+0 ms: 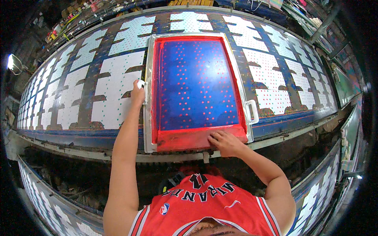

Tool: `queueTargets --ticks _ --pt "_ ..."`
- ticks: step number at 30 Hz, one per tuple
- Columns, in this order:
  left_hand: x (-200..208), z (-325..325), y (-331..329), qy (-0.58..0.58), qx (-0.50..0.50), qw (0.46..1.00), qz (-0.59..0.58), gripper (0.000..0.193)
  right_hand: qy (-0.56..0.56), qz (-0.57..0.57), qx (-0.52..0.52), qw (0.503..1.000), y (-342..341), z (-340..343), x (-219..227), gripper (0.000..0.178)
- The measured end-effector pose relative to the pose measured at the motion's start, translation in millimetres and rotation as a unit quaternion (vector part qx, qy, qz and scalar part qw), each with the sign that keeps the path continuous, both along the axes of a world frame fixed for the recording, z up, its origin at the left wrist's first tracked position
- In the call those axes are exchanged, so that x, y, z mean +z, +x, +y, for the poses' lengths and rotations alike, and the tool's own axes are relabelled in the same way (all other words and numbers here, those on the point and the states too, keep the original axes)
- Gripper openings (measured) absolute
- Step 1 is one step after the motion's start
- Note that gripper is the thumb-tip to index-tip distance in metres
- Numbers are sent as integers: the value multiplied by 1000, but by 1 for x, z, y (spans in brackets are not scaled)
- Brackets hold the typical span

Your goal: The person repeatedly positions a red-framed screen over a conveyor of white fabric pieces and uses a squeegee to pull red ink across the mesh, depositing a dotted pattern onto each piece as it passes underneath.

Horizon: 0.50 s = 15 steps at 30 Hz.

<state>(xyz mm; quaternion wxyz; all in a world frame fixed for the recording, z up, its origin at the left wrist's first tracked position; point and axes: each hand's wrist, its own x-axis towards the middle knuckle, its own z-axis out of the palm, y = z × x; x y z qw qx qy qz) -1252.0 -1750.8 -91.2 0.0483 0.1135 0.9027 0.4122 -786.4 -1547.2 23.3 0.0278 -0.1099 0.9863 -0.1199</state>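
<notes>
A screen-printing frame [148,129] with pale metal sides lies on the long table in front of me. Its blue mesh [201,86] carries rows of red dots, and red ink lines its inner edges. My left hand [138,93] is closed around the white handle [142,84] on the frame's left side. At the near end, a wide squeegee [183,139] smeared with red ink spans the frame. The curled fingers of my right hand [227,144] hold its near right part; the fingertips rest on the red surface. A second white handle [255,111] on the right side stands free.
White cut fabric pieces lie in rows along the table: green-dotted ones [118,94] left of the frame, red-dotted ones [271,100] to the right. A metal rail [275,139] runs along the near edge. Another fabric-covered table [51,212] shows behind me. Clutter lines the far side.
</notes>
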Motion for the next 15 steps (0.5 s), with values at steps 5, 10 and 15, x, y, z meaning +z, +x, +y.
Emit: queueTargets --ticks 5,10,15 --pt "12 0 8 -15 -12 1000 -10 63 11 -43 -131 990 -32 -8 5 37" --pt "21 0 13 -12 -11 1000 -7 61 25 -13 -204 979 -58 -35 -4 27" --pt "16 3 12 -9 -1 1000 -16 58 60 -81 -195 976 -58 -25 21 29"
